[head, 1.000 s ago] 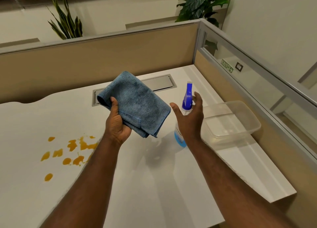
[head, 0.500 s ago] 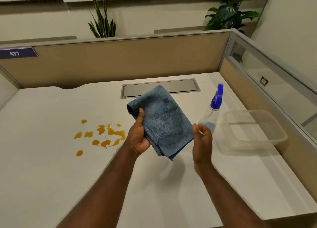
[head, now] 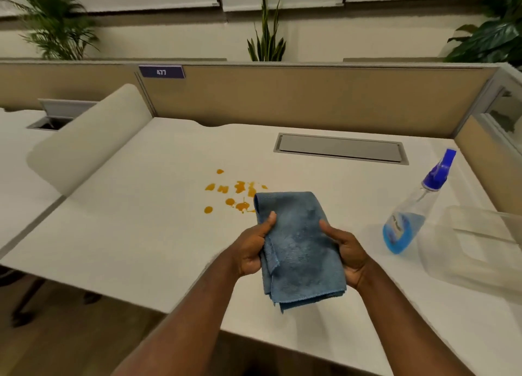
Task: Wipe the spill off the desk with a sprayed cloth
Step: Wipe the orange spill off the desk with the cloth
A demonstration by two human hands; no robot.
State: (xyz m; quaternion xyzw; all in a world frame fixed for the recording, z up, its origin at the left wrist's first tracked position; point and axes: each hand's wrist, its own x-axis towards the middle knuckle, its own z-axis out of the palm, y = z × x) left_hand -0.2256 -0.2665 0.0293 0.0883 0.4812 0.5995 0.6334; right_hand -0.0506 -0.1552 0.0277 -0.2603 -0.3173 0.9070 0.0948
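A folded blue cloth [head: 299,248] hangs above the white desk [head: 141,234], held from both sides. My left hand [head: 251,251] grips its left edge with the thumb on top. My right hand [head: 346,252] grips its right edge the same way. Orange spill drops [head: 234,196] lie on the desk just beyond the cloth's far left corner, partly hidden by it. A clear spray bottle [head: 409,220] with a blue nozzle and blue liquid stands on the desk to the right, apart from both hands.
A clear plastic container [head: 477,251] sits at the right edge beside the bottle. A grey cable hatch [head: 340,149] is set in the desk at the back. Tan partition walls [head: 282,101] close the back and right. A padded divider [head: 93,141] bounds the left side.
My right hand let go of the spray bottle, which now stands on the desk, and took hold of the cloth's right edge. The view swung left, bringing the spill toward the middle.
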